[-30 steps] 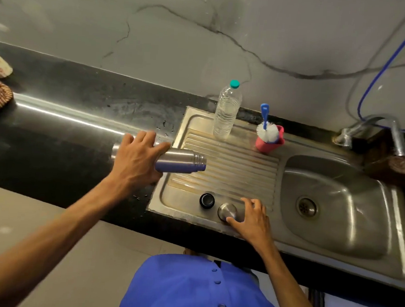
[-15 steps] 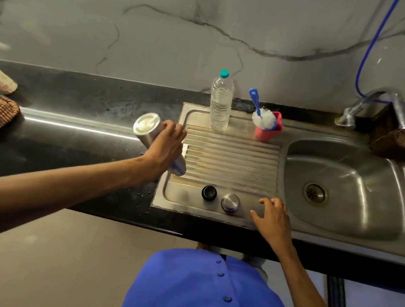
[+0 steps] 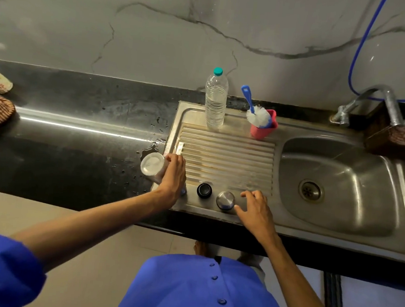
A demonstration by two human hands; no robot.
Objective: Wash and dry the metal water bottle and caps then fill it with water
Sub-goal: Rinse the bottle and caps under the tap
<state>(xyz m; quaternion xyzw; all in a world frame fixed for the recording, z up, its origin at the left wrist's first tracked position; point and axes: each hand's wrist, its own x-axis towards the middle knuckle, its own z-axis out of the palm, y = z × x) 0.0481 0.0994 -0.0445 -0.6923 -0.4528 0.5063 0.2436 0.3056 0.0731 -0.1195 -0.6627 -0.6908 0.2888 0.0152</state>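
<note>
Fingers [image 3: 172, 159] of the left hand [image 3: 173, 179] are curling around the metal bottle [image 3: 153, 168], gripping it inverted and tilted, its flat round base facing up and its mouth end going down onto the near-left corner of the drainboard [image 3: 228, 152]. The right hand [image 3: 256, 211] is resting on the drainboard's front edge, fingers spread and lightly bent, holding nothing, its thumb just beside the steel cap [image 3: 225, 200]. That cap, a smooth domed cylinder, is sitting next to the black cap [image 3: 204, 190], round and glossy; both are standing between the hands. A clear ribbed plastic bottle [image 3: 215, 101] with a teal lid is standing upright at the drainboard's back, holding water almost to the neck. A pink cup [image 3: 263, 131] beside it is holding a white-bristled brush [image 3: 256, 111] with a blue handle. The steel basin [image 3: 338, 186] is lying to the right, under the tap [image 3: 377, 103].
</note>
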